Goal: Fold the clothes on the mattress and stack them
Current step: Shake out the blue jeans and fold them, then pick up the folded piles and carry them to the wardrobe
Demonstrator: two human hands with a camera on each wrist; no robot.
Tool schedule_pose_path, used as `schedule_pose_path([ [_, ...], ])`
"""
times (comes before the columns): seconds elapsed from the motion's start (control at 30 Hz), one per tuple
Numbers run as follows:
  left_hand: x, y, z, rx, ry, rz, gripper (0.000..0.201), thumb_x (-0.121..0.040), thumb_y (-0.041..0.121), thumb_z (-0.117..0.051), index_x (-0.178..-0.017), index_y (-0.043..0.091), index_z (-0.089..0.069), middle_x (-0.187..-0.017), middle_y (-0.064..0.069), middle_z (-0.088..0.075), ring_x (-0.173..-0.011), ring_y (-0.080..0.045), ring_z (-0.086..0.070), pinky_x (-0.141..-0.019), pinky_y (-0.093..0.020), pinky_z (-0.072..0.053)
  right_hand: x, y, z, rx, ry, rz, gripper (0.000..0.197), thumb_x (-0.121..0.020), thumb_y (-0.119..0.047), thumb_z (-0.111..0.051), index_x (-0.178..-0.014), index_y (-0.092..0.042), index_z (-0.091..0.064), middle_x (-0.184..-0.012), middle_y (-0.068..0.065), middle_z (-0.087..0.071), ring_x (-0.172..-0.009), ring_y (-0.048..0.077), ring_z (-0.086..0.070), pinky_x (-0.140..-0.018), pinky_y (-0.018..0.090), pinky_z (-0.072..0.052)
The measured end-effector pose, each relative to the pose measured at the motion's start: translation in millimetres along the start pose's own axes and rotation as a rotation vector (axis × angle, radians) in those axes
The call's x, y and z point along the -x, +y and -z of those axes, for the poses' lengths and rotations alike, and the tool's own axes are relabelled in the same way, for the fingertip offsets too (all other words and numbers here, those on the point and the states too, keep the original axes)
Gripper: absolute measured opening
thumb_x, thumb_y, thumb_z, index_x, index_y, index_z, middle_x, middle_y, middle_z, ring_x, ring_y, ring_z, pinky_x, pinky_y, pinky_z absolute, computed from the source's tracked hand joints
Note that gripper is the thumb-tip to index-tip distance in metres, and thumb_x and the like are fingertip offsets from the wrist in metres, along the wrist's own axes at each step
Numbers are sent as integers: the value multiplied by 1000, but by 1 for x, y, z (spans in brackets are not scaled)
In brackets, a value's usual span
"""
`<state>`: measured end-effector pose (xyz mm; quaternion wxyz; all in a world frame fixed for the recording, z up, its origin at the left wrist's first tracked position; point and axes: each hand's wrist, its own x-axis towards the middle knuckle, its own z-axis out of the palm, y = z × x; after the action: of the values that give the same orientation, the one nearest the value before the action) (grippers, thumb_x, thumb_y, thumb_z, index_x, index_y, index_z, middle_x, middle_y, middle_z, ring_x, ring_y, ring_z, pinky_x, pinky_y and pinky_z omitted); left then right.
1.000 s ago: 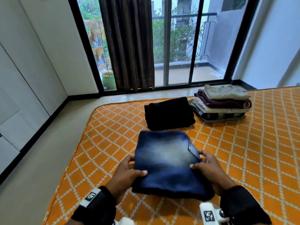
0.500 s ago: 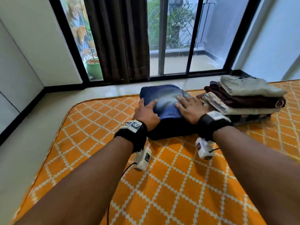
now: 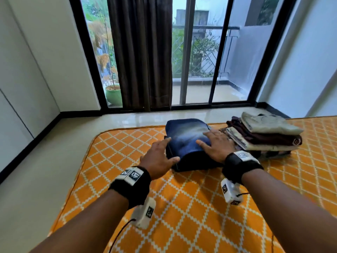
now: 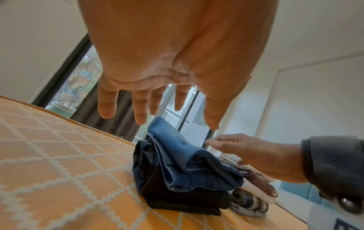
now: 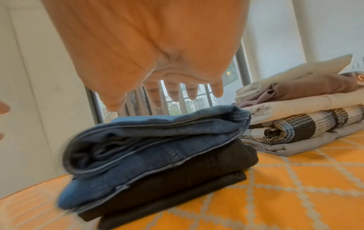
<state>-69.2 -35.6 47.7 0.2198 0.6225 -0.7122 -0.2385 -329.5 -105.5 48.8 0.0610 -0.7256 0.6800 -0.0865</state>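
1. Presently, the folded blue jeans are being rested atop the black garment near the mattress's far edge, just beside the shirt stack.
2. Both the left hand and right hand are being held flat with fingers spread, gripping nothing; the jeans lie ahead of and between them.
3. Clearance under both palms is being shown only by the wrist views.

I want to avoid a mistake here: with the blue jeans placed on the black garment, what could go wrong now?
1. The folded blue jeans overhang the black folded garment at the near-left corner and bulge at the fold, so they might slide or spring open once both hands are away.
2. The right hand is close beside the neighbouring pile of folded clothes; pulling back carelessly could knock that pile.
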Motion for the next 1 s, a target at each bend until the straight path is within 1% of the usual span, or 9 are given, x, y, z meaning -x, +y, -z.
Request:
schedule_pose_path([
  [0.13, 86, -8, 44, 34, -9, -3, 67, -87, 56, -75, -146, 39, -49, -152, 9, -48, -137, -17, -50, -109, -48, -46, 70, -30, 10, 9, -60, 38, 71, -95, -64, -56, -156, -31, -38, -170, -1, -22, -155, 26, -24, -118, 57, -29],
  [0.23, 169, -23, 98, 112, -3, 10, 54, -87, 49, -78, -136, 36, -60, -133, 14, -62, -118, -6, -60, -98, -34, -53, 137, -48, 25, -46, -27, 120, 65, -92, -58, -65, -149, -30, -48, -163, -2, -37, -146, 23, -40, -115, 48, -39],
  [0.3, 228, -39, 139, 122, 43, 35, 50, -86, 43, -80, -132, 32, -63, -117, 11, -70, -102, -2, -68, -91, -30, -57, 181, -57, 42, -70, -14, 195, 66, -89, -53, -72, -147, -27, -52, -160, 2, -40, -144, 24, -44, -114, 44, -41],
  [0.4, 308, -58, 186, 114, 160, 92, 45, -85, 36, -83, -126, 25, -68, -101, 11, -74, -85, -3, -72, -79, -26, -59, 235, -71, 75, -47, 17, 276, 68, -85, -47, -80, -143, -20, -56, -150, 12, -46, -138, 32, -49, -113, 45, -43],
  [0.53, 389, -72, 227, 148, 297, 116, 35, -84, 37, -83, -115, 26, -72, -97, 9, -76, -88, -9, -73, -76, -27, -56, 282, -105, 116, 28, 26, 265, 62, -83, -41, -83, -137, -19, -62, -135, 15, -53, -120, 36, -60, -107, 45, -47],
  [0.6, 418, -78, 246, 155, 346, 99, 33, -84, 38, -83, -114, 27, -72, -96, 10, -76, -88, -9, -73, -77, -28, -58, 293, -124, 137, 96, 17, 256, 59, -84, -46, -81, -134, -21, -63, -132, 15, -54, -112, 37, -63, -103, 45, -50],
  [0.73, 479, -97, 291, 92, 428, 76, 33, -86, 35, -82, -115, 25, -70, -97, 8, -74, -86, -5, -70, -69, -16, -50, 317, -171, 179, 309, 10, 258, 61, -86, -51, -76, -139, -25, -58, -142, 10, -53, -126, 33, -58, -98, 39, -47],
  [0.87, 534, -130, 332, 71, 574, 84, 35, -85, 37, -83, -115, 24, -72, -94, 10, -74, -85, -3, -70, -73, -23, -52, 331, -230, 222, 456, 81, 286, 59, -89, -52, -73, -141, -28, -57, -142, 6, -55, -129, 31, -57, -101, 40, -49],
  [1.0, 574, -156, 362, 58, 644, 94, 35, -84, 38, -83, -114, 27, -71, -93, 12, -73, -86, -5, -70, -73, -24, -52, 330, -285, 237, 512, 99, 293, 62, -90, -55, -71, -143, -28, -54, -147, 5, -52, -135, 29, -53, -102, 39, -47],
])
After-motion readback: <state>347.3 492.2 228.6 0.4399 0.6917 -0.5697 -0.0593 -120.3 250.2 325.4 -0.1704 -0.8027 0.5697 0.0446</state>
